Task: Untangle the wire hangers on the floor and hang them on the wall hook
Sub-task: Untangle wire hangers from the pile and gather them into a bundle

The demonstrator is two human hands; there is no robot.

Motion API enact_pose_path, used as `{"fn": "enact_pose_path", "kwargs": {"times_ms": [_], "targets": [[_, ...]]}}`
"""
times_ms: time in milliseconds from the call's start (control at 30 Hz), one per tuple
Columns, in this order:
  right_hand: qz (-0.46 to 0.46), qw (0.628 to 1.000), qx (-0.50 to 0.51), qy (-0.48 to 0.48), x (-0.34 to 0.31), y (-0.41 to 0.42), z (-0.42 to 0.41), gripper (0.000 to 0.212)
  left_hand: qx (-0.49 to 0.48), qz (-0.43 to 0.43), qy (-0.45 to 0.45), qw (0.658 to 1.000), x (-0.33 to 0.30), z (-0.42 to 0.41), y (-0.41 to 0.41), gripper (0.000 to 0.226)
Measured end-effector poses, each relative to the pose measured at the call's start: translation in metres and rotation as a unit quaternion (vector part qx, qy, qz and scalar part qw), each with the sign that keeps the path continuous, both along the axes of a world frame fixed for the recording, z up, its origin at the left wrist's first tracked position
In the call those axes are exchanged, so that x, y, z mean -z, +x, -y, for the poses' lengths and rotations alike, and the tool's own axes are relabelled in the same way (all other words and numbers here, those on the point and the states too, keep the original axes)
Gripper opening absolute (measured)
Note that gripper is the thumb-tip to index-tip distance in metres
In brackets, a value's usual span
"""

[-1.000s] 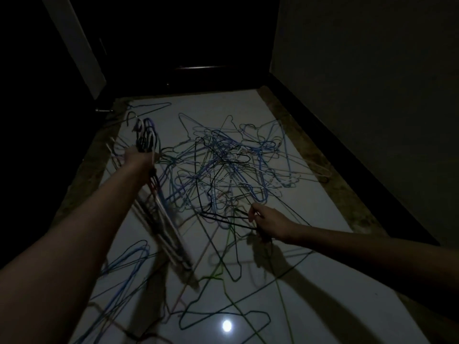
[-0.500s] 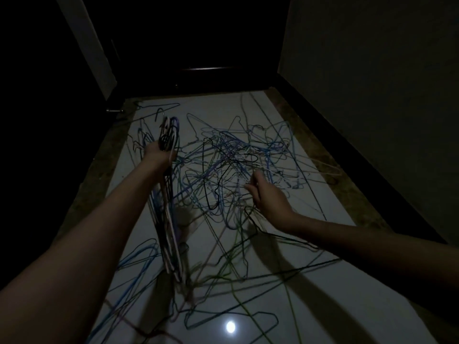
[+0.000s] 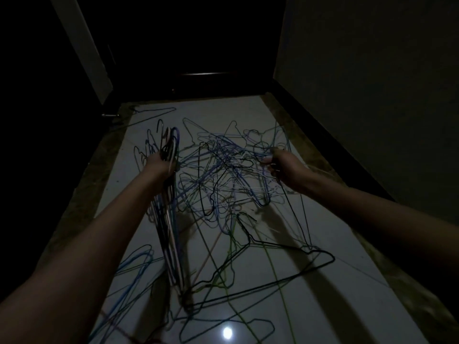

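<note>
A tangle of wire hangers (image 3: 228, 175) in blue, black, white and green lies on the pale glossy floor (image 3: 323, 244). My left hand (image 3: 159, 163) grips a bundle of collected hangers (image 3: 169, 219) by their necks; their hooks stick up past my fingers and the bodies hang down toward me. My right hand (image 3: 280, 165) is curled around wires at the right side of the tangle, lifted off the floor. A loose black hanger (image 3: 273, 264) lies on the floor below my right arm. No wall hook is in view.
The scene is very dim. A dark wall (image 3: 372, 95) with a black skirting runs along the right. A dark doorway (image 3: 193, 58) closes the far end. More loose hangers (image 3: 134, 269) lie near my left arm. A light's reflection (image 3: 227, 332) shines on the floor.
My right hand has moved from the near edge of the tangle up and to the right and now grips wires there. My left hand with the bundle has risen slightly.
</note>
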State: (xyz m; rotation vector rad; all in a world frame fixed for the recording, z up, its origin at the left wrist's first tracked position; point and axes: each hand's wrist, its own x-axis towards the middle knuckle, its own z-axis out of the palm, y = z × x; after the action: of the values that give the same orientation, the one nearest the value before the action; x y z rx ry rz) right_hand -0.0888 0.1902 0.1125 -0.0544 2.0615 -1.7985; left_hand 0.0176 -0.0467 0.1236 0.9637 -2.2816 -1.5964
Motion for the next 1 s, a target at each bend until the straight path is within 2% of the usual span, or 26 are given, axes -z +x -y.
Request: {"fn": "enact_pose_path", "kwargs": {"times_ms": [100,200,300,467,633,800,867,1000], "targets": [[-0.001,0.997,-0.047,0.055,0.001,0.004,-0.012,0.048,0.018,0.000,0.004,1.000,0.001,-0.009,-0.003,0.029],[0.015,0.992,-0.101,0.073,0.002,0.004,-0.027,0.077,0.042,-0.002,0.019,0.999,0.001,-0.019,-0.007,0.021],[-0.023,0.988,-0.131,0.083,0.007,0.004,-0.035,0.090,0.056,0.005,0.008,0.998,0.005,-0.029,-0.013,0.014],[-0.050,0.995,-0.046,0.066,0.013,-0.012,-0.051,0.060,0.084,0.016,0.013,0.996,0.017,-0.044,-0.019,0.014],[-0.067,0.987,-0.039,0.140,0.019,-0.021,-0.080,0.019,0.115,0.031,0.034,0.992,0.022,-0.055,-0.024,0.011],[-0.050,0.983,-0.037,0.174,0.019,-0.021,-0.094,0.022,0.118,0.024,0.049,0.991,0.024,-0.065,-0.030,0.009],[-0.053,0.984,-0.030,0.166,0.012,-0.021,-0.096,0.024,0.124,0.020,0.062,0.990,0.025,-0.066,-0.032,0.015],[-0.082,0.986,-0.048,0.134,-0.009,-0.017,-0.079,0.027,0.106,-0.009,0.139,0.984,0.022,-0.070,-0.036,0.022]]}}
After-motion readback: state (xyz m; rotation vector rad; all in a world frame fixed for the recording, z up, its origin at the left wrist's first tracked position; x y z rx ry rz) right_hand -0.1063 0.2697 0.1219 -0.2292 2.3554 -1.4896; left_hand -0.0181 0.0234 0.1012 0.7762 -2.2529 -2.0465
